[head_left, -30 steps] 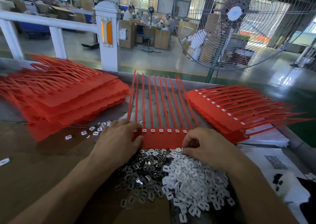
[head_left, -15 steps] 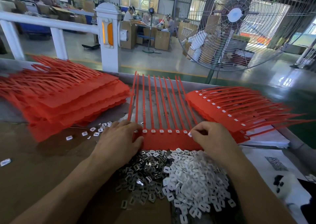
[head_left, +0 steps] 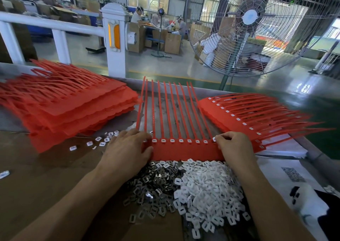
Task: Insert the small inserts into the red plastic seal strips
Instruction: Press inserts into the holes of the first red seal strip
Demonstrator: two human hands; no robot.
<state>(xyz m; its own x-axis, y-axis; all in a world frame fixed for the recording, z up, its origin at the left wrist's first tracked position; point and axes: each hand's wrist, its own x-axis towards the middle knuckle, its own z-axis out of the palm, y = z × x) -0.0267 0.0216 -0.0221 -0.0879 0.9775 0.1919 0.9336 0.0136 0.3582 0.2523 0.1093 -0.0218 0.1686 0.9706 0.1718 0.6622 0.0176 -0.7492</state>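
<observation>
Red seal strip sheet [head_left: 185, 151] flat between both hands. Left hand [head_left: 127, 151], fingers extended, pressing down on sheet's left end. Right hand [head_left: 234, 147], fingers curled, pinching a white insert [head_left: 214, 139] at sheet's rightmost slot. Heap of white inserts [head_left: 207, 191] and metal clips [head_left: 152, 187] just nearer than both hands.

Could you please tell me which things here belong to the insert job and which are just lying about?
In use: seal strip, white inserts, metal clips, left hand, right hand.

Lying about: fan, printed paper, stray inserts.
</observation>
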